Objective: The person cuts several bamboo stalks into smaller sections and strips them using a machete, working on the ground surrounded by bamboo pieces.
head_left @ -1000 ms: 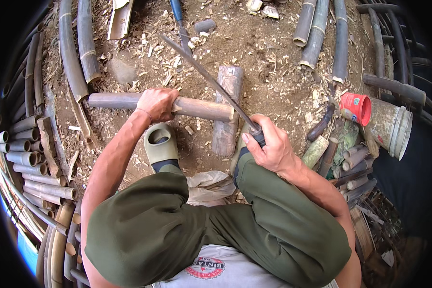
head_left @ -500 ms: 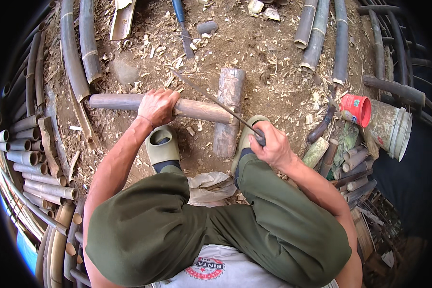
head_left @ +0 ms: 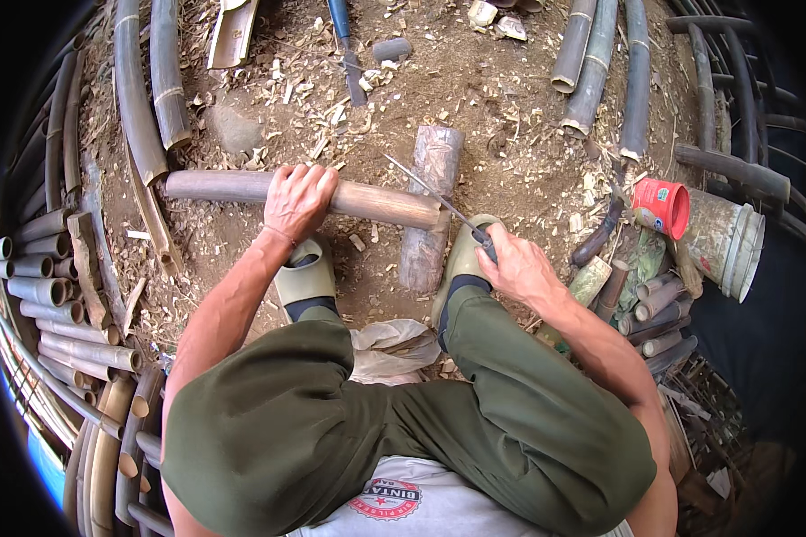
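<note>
My left hand (head_left: 299, 204) is wrapped over the middle of a bamboo pole piece (head_left: 381, 202), pressing it from above. The piece lies crosswise, its right end resting on a short wooden log (head_left: 436, 166). In my right hand (head_left: 519, 265) is the dark handle of a long thin-bladed tool (head_left: 425, 187). Its blade points up and left, above the bamboo's right end; seen nearly edge-on, it could be a saw or a knife. My sandaled feet flank the log's near part, the right sandal (head_left: 461, 258) close beside it.
Wood chips cover the dirt ground. Bamboo poles (head_left: 140, 98) lie far left, others (head_left: 591, 67) far right. A blue-handled tool (head_left: 339, 20) lies ahead. On the right are a curved dark-handled tool (head_left: 597, 234), a red bucket (head_left: 676, 211) and a whitish bucket (head_left: 721, 240). Cut bamboo (head_left: 90, 347) is stacked left.
The blade's tip has swung right and toward me, so the blade looks shorter. My right hand has shifted slightly right. My left hand keeps its hold on the bamboo.
</note>
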Motion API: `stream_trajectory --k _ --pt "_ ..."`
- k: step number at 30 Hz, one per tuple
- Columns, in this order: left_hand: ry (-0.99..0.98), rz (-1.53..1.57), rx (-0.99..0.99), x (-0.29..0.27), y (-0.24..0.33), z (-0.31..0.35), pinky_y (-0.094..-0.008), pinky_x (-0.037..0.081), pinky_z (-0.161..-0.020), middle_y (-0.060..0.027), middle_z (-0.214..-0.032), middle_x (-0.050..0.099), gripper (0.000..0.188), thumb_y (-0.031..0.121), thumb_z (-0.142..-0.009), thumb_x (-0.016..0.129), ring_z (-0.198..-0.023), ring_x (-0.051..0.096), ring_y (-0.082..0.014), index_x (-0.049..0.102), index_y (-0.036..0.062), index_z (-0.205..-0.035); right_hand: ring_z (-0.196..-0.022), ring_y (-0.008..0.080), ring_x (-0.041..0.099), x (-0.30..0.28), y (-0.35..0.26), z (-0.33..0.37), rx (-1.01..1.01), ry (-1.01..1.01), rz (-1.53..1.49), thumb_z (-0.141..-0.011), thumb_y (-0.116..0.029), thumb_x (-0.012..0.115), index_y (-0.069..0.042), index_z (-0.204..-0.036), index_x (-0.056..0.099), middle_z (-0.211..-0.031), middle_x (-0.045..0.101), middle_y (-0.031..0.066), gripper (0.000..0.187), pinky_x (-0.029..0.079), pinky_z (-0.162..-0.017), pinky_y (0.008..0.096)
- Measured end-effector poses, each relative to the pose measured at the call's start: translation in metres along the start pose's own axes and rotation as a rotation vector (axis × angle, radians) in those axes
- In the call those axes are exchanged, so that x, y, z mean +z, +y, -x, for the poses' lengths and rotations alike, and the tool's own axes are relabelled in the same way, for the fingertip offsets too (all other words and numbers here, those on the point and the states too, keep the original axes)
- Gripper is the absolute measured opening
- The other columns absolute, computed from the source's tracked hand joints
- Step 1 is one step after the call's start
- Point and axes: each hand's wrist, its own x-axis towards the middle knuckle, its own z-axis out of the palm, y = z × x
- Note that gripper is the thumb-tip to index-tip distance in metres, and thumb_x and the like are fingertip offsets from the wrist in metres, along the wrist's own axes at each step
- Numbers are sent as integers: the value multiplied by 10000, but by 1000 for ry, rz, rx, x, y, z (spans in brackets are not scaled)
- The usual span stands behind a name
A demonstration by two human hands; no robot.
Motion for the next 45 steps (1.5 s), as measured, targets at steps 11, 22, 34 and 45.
stream_trajectory --k 11,22,34,45 --pt "54 -35 -12 -1 4 -3 -411 454 -877 -26 -911 599 231 158 -860 573 -911 609 -207 585 118 -1086 -789 442 692 3 14 -5 50 -28 73 -962 -259 605 3 -1075 524 -938 667 273 296 554 -617 496" --pt "-502 232 24 -35 -13 -26 -430 465 -939 -87 -1099 562 585 224 -646 828 -1111 556 -282 587 153 -1175 -820 461 682 -22 -6 -2 273 -255 -309 -968 -298 604 -15 -1208 525 -989 678 274 379 544 -739 522" --pt "-542 213 9 -27 4 -49 -463 543 -848 -112 -1019 581 503 190 -612 796 -1025 610 -339 595 141 -1071 -806 456 683 -1 -7 19 -35 242 -144 -951 -247 630 1 -1163 540 -994 676 258 339 569 -687 500" --pt "-793 230 -11 -25 -5 -64 -473 562 -741 -149 -863 719 462 280 -577 796 -812 701 -368 647 97 -975 -678 393 682 -9 -31 13 -285 428 -193 -916 -186 674 8 -1118 552 -881 655 185 305 571 -606 456"
